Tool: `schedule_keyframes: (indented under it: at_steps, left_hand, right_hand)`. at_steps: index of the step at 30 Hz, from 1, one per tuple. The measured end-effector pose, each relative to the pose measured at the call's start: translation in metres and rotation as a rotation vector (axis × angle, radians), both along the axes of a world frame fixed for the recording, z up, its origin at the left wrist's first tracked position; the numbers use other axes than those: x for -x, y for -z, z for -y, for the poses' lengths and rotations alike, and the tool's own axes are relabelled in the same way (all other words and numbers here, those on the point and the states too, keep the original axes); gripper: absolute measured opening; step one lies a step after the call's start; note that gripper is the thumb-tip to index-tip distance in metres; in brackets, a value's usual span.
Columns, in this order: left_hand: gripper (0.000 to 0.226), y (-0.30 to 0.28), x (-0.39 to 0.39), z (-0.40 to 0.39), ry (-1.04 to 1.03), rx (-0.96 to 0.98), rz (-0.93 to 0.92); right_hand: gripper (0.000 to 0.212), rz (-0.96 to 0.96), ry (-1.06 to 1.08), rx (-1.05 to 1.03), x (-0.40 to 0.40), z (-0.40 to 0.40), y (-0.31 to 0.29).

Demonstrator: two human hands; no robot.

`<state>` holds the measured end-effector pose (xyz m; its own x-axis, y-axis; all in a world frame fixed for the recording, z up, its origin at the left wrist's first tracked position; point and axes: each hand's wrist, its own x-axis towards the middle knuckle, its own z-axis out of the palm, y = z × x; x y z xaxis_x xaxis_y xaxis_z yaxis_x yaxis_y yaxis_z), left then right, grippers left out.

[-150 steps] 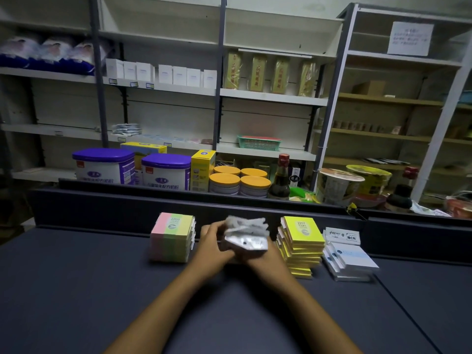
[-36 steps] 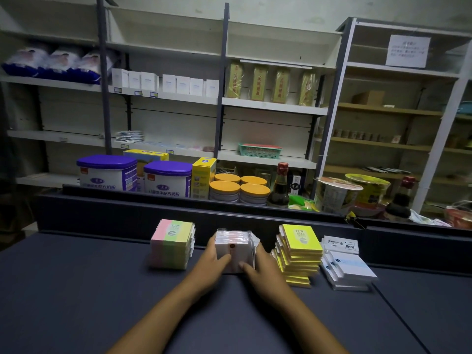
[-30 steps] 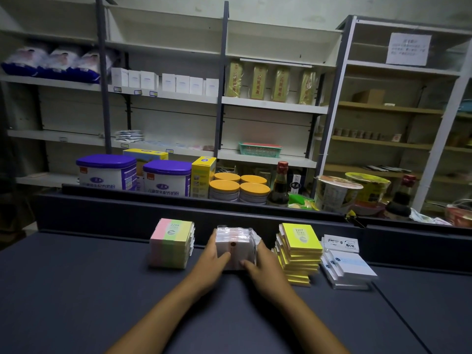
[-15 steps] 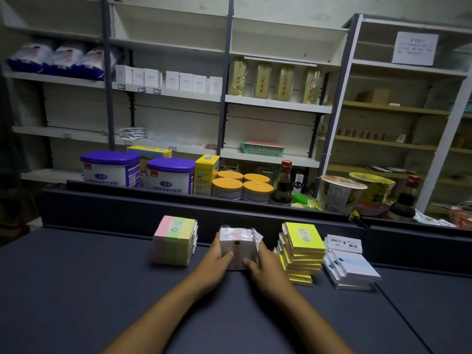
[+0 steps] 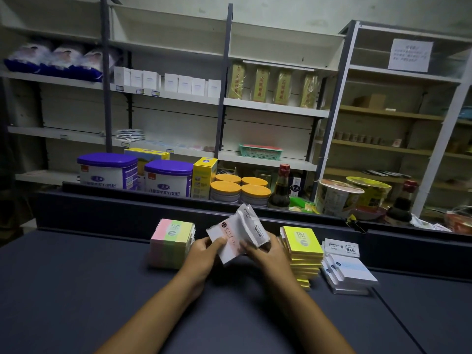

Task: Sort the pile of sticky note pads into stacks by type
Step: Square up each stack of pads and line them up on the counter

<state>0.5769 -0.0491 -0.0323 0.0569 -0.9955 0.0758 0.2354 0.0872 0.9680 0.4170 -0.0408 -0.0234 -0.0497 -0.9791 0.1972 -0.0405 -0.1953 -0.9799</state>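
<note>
1. While both hands hold the bundle of white wrapped pads [image 5: 238,232] a little above the dark counter [image 5: 76,290], the left hand [image 5: 204,254] pinches its lower left corner with thumb on top, and the right hand [image 5: 267,251] curls its fingers around the lower right side. The bundle is fanned and tilted, so the packets are not aligned.
2. To do this step well, I think the person should square the edges first, tapping them on the counter just below the grip, and then put the bundle down flat in the free space directly under the hands.
3. This place lies between the pastel stack [image 5: 171,242], just left of the left hand, and the yellow stack [image 5: 302,251], just right of the right hand. The white and blue stack [image 5: 348,270] is further right, beyond the yellow one.
4. The wrapping looks like thin glossy plastic, probably slippery, so a loose hold could let packets slide out.
5. The pastel stack is a neat block with pink, green and yellow bands. The yellow stack is made of square flat pads and leans a little, so careful placing beside it seems wise.
</note>
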Motion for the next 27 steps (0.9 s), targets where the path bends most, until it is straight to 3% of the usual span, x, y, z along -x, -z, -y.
schedule_keyframes:
  at_steps: [2, 4, 7, 9, 16, 21, 24, 27]
  left_hand:
    - [0.025, 0.000, 0.002, -0.003, 0.024, -0.034, -0.092]
    - [0.026, -0.001, 0.003, -0.006, 0.052, -0.047, -0.141]
    - [0.026, -0.007, 0.002, -0.009, 0.123, -0.027, -0.155]
    - [0.027, -0.010, 0.001, -0.009, 0.112, -0.010, -0.124]
    - [0.021, -0.005, -0.004, -0.001, -0.140, 0.009, 0.391]
    - [0.046, 0.001, -0.007, -0.003, -0.176, 0.014, 0.867]
    - [0.053, 0.002, -0.005, -0.006, -0.223, -0.035, 1.025]
    - [0.056, 0.001, -0.005, -0.009, -0.254, -0.055, 1.110]
  right_hand:
    - [0.073, 0.226, -0.105, -0.099, -0.008, -0.002, 0.004]
    - [0.064, 0.321, -0.130, -0.120, -0.010, -0.003, 0.005]
    - [0.041, 0.330, -0.135, -0.088, -0.007, -0.003, -0.002]
    - [0.037, 0.329, -0.141, -0.083, -0.005, -0.003, -0.005]
    - [0.021, 0.197, -0.079, -0.084, -0.002, 0.004, 0.004]
    - [0.016, -0.038, -0.027, -0.132, -0.002, 0.011, 0.018]
    - [0.023, -0.307, 0.055, -0.078, -0.003, 0.012, 0.021]
    - [0.023, -0.369, 0.087, -0.064, -0.007, 0.011, 0.021]
